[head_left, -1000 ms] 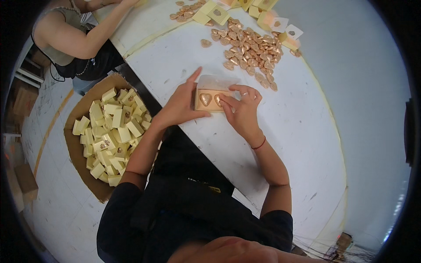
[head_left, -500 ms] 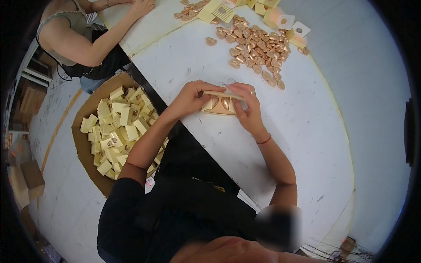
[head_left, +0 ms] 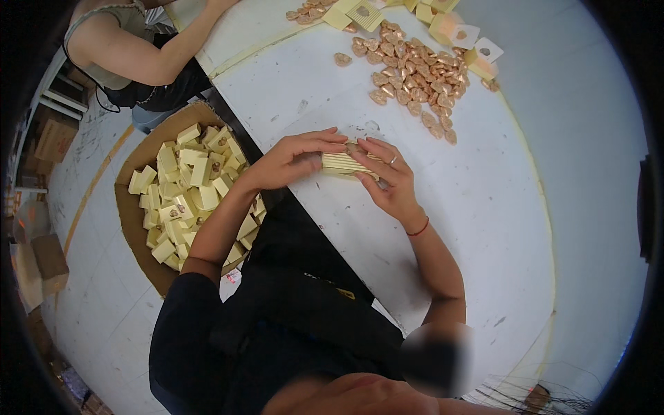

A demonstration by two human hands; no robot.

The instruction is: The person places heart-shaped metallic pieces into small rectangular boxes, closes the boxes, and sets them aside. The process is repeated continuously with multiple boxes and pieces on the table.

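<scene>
Head camera, and the ribbed pale-yellow lid has just come over: half a second ago two copper-foil hearts showed in the small pale-yellow cardboard box (head_left: 339, 164), and now that striped panel hides them, so I'd call the closing nearly done, though whether the flap is fully tucked I can't tell. Right hand (head_left: 394, 183), at three o'clock of the box, is clamped on it, fingers laid across the top and thumb at the near edge. Left hand (head_left: 289, 160), at nine o'clock, has fingers and thumb apart around the left end, thumb blurred, its contact unclear. Underneath, the white tabletop (head_left: 484, 228). Out at one o'clock, a loose pile of copper-foil hearts (head_left: 418, 76), with opened pale-yellow boxes (head_left: 482, 68) just beyond. Between eight and nine, beside the table, a brown cardboard carton (head_left: 133, 221) heaped with pale-yellow boxes (head_left: 202, 173). And at ten o'clock, well apart, a co-worker (head_left: 128, 52), one arm stretched over the tabletop.
</scene>
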